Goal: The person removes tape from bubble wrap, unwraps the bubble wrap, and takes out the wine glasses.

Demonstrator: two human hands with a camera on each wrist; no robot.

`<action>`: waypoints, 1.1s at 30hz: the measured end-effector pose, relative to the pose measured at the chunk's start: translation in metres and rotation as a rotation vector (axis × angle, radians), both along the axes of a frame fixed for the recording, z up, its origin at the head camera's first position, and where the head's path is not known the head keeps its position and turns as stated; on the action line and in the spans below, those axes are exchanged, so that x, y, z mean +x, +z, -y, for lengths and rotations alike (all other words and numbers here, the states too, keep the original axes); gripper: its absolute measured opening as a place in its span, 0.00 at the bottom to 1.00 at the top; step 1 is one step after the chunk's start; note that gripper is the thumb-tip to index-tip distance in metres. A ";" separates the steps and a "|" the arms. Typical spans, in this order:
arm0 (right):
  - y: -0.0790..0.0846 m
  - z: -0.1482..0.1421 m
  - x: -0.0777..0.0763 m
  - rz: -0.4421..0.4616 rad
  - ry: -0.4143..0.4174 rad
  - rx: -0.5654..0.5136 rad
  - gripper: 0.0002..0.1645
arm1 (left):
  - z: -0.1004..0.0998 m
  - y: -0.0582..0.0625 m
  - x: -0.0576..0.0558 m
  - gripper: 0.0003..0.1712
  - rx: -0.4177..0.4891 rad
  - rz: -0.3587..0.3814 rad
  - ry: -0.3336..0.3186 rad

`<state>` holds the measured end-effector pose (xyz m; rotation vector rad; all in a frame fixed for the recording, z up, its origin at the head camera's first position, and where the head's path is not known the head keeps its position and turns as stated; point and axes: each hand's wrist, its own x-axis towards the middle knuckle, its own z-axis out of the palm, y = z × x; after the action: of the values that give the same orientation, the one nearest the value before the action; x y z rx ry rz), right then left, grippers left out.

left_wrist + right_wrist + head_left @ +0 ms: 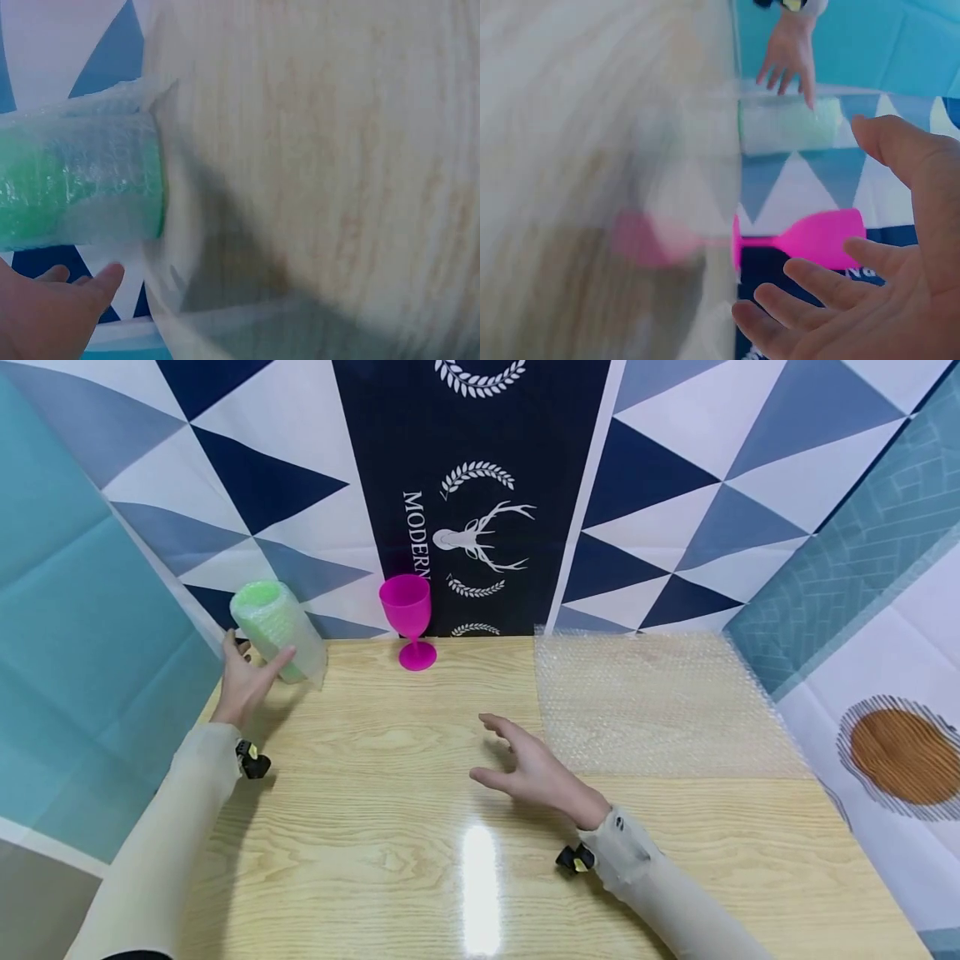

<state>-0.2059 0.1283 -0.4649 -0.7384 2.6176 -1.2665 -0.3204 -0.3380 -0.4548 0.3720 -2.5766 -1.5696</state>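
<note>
At the table's far left corner stands a green goblet-like item wrapped in bubble wrap [272, 625], upright with loose film at its right side. My left hand [247, 681] is right beside it, thumb and fingers spread apart; in the left wrist view the fingertips [111, 279] lie just off the wrapped item [82, 180]. A bright pink plastic goblet [407, 610] stands upright near the back edge, right of the wrapped one. Over the middle of the table my right hand [536, 772] is spread with nothing in it, its fingers pointing toward the left.
A flat sheet of bubble wrap [667, 706] covers the back right of the wooden table [360, 827]. Patterned cloth [480, 527] hangs right behind the table, and a teal panel [97, 635] borders the left side.
</note>
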 end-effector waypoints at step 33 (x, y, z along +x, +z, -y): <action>-0.006 0.004 0.008 0.134 0.047 -0.072 0.48 | -0.005 0.012 -0.009 0.62 -0.044 -0.118 0.078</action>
<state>-0.1983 0.1243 -0.4713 -0.6958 2.4466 -1.3538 -0.3289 -0.3333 -0.4430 0.3590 -2.4721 -1.4615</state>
